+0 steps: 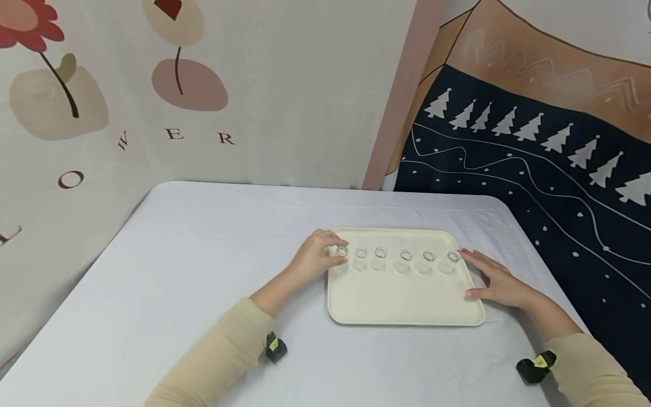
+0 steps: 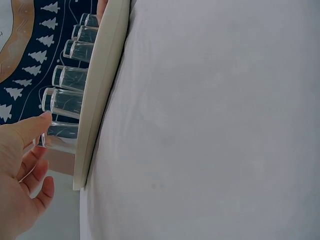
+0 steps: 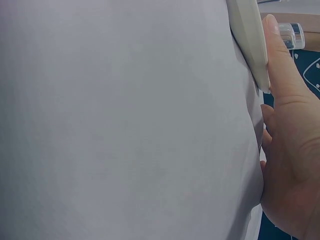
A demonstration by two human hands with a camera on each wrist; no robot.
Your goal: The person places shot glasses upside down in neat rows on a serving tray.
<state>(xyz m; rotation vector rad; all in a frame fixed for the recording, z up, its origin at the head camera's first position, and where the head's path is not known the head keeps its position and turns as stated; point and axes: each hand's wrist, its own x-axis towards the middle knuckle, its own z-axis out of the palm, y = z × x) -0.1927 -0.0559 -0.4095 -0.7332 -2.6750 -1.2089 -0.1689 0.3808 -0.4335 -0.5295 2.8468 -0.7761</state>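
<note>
A row of several clear glasses (image 1: 405, 264) stands upright on a cream tray (image 1: 402, 302). My left hand (image 1: 314, 254) pinches the leftmost glass (image 1: 342, 251) near its rim, thumb on the near side and fingers on the far side. In the left wrist view that glass (image 2: 62, 131) stands on the tray at the end of the row. At the tray's right edge, my right hand (image 1: 500, 284) has its fingers extended, with the thumb (image 3: 280, 65) along the rim. The rightmost glass (image 1: 447, 263) stands close to its fingertips.
White cloth (image 1: 193, 271) covers the table around the tray. Behind it hangs a pale curtain (image 1: 300, 102) with printed flowers and letters, and at the right a dark blue cloth (image 1: 488, 152) with white trees. Black cameras (image 1: 534, 368) are worn on both wrists.
</note>
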